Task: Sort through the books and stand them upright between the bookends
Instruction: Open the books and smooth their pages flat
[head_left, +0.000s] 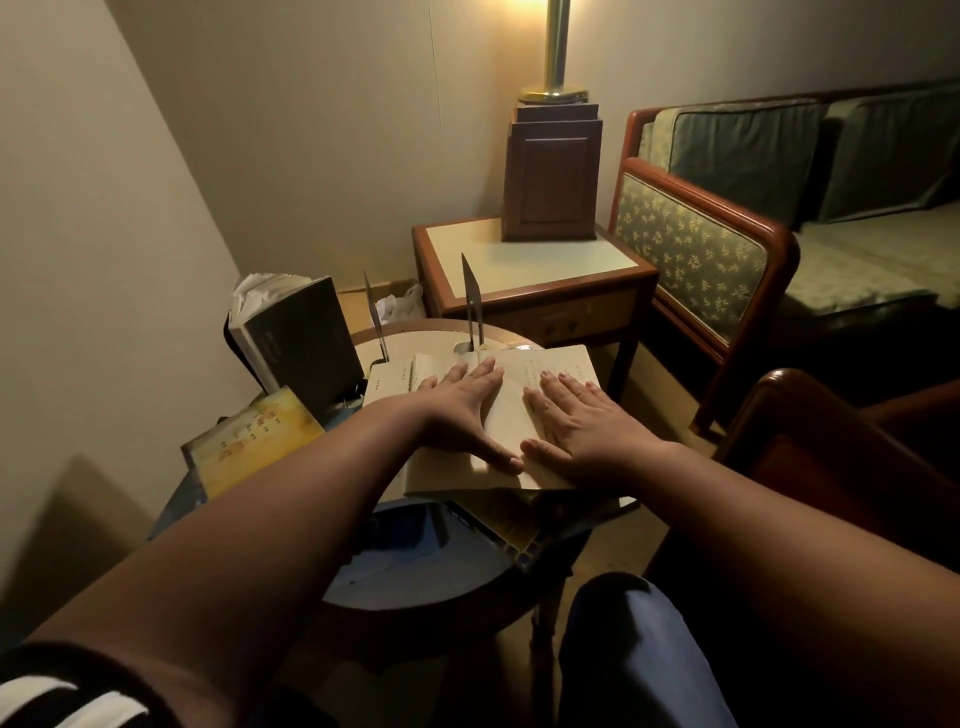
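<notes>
Yellow book (254, 441): lies flat at 9 o'clock on the round table (441, 616), partly over the edge.

Dark book (306, 343): stands at 10 o'clock, tilted, outside the bookends. Risk: a knock would likely topple it.

Left bookend (375, 317), right bookend (471, 301): thin upright plates at 11 and 12 o'clock, with no book standing between them yet. Risk: a book pushed in hard could slide or tip them.

Left hand (457, 410): palm down, fingers straight and spread, pressing the left page.

Open book (556, 364): the item in hand. It lies flat and face up at table centre, just short of the bookends. The gutter runs from 6 toward 11 o'clock, the spread runs 9 to 3, and the far edge points at the right bookend. Risk: it rests on a pile (514, 525) that overhangs the near edge at 5 o'clock, so downward pressure or a slide may shift the pile off the table.

Right hand (582, 426): palm down, fingers straight and spread, pressing the right page, with its thumb tip meeting the left thumb at the gutter.
</notes>
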